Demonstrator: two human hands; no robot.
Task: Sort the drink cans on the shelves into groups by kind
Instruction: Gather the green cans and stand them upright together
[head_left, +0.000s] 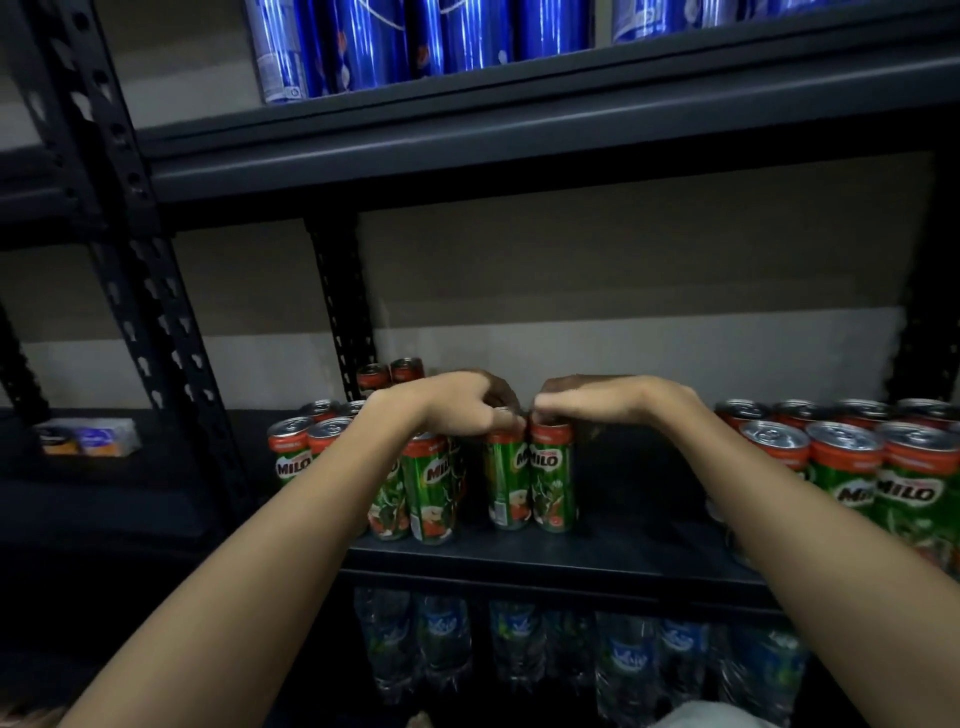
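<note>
Forearms filled my lower view. Left hand (457, 410) and right hand (587, 402) met mid-shelf, each with fingers curled, gripping Milo can tops from above: left on can pair (431, 483), right on pair (530, 478). Milo group (301, 447) stood left, bigger group (857, 457) right. Blue cans (415, 41) already grouped above. My judgement: Milo merging left, sorting well along.

On the middle shelf (519, 551) a bare stretch lies open between the two Milo cans (530, 478) at centre and the right-hand Milo cluster (852, 467); the left-hand Milo group (332, 447) crowds the slotted upright (343, 306); overhead, tall clear room runs up to the upper shelf (519, 150) bearing blue cans (415, 41).
</note>
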